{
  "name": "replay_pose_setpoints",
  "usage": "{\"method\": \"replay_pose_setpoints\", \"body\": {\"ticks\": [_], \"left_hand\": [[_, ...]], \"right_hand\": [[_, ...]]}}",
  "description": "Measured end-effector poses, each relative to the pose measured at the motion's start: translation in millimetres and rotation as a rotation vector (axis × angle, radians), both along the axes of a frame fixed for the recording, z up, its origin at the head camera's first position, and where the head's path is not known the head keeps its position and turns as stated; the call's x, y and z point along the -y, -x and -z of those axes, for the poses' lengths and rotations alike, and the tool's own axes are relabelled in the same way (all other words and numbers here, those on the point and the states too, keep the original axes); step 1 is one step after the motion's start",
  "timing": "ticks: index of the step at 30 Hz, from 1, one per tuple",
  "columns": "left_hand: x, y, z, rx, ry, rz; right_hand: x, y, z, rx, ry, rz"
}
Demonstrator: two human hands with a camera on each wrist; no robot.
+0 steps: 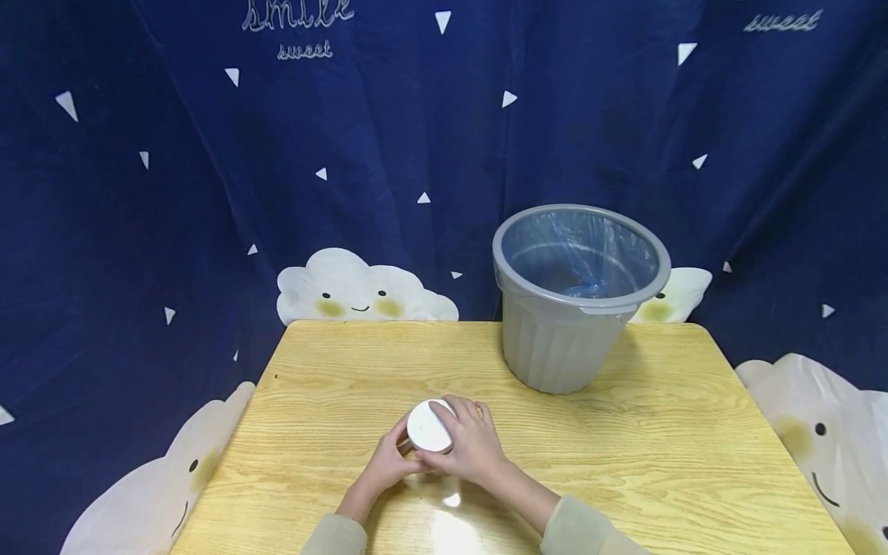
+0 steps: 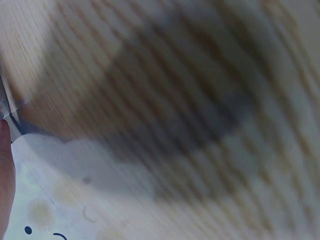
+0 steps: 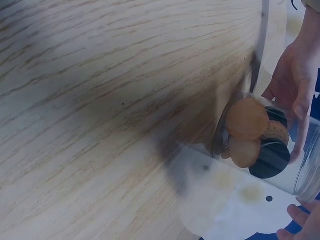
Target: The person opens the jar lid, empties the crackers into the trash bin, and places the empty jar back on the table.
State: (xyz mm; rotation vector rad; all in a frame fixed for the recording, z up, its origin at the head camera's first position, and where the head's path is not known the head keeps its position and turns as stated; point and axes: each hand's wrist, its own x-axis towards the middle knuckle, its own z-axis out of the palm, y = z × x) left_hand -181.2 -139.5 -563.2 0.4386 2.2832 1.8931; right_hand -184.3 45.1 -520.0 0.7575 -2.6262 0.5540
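Observation:
A clear jar (image 3: 287,175) with a white lid (image 1: 428,426) stands on the wooden table. Through its wall, the right wrist view shows several round biscuits (image 3: 247,118), some tan and some dark. My left hand (image 1: 388,462) holds the jar's side, thumb and fingers curved about it. Over the top, my right hand (image 1: 475,443) grips the lid with its thumb and fingers spread around the rim. In the left wrist view only a finger (image 2: 6,175) and a sliver of the jar show at the left edge.
A grey bin (image 1: 555,339) with a blue liner stands at the table's back right. Behind the wooden table (image 1: 347,362) hangs a dark blue curtain (image 1: 388,131) with white triangles and cloud pictures.

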Motion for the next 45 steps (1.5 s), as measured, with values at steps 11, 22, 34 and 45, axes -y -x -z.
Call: {"method": "replay_pose_setpoints", "body": {"ticks": [11, 22, 34, 45], "left_hand": [[0.4, -0.7, -1.5, -0.048, 0.01, 0.015], [0.6, -0.7, -0.4, -0.019, 0.009, 0.022], [1.2, -0.4, -0.6, 0.011, -0.003, 0.044], [1.1, -1.6, -3.2, 0.021, 0.002, 0.047]], "right_hand": [[-5.5, 3.0, -8.6, 0.037, -0.027, -0.07], [-9.3, 8.0, -11.7, 0.065, -0.057, -0.136], [-14.3, 15.3, -20.2, 0.139, -0.111, -0.226], [-18.4, 21.6, -22.8, 0.198, -0.174, -0.287]]}}
